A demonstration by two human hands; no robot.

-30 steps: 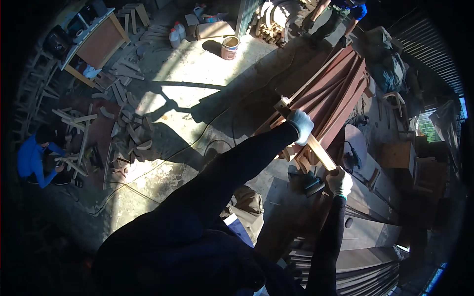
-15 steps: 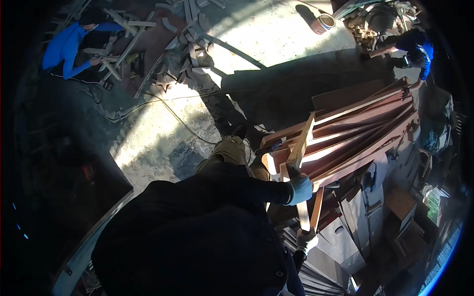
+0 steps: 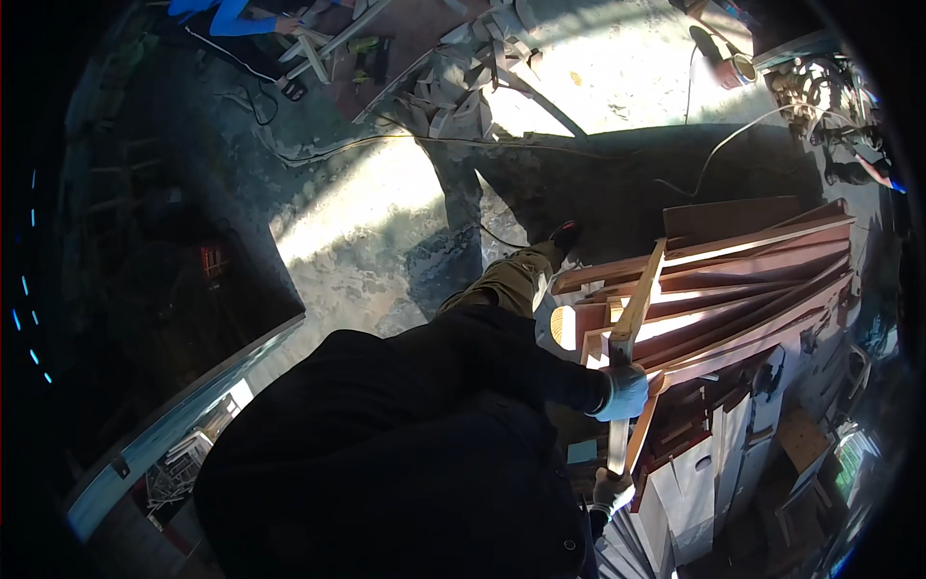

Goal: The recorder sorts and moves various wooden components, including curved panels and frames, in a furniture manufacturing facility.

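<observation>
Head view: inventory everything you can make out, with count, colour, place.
wooden bar: 1, tan, in both hands
wooden strip: 1, orange-brown, right of the bar
boards: stack, uncounted, reddish-brown, right of centre
panels: several, pale grey, lower right
wood offcuts: pile, greyish, floor, top centre
bucket: 1, reddish-brown, upper right
co-worker: 1, blue sleeve, top left
trouser leg: 1, khaki, centre
shoe: 1, dark, beyond the leg
jacket: 1, black, lower centre
left hand: 1, pale glove, on the bar
right hand: 1, pale glove, bar's lower end
Rest: too dark or blurred.

Worn grey concrete floor (image 3: pixel 362 294), bright sunlit patches (image 3: pixel 617 92) beside broad, dark shadows (image 3: pixel 608 179).
</observation>
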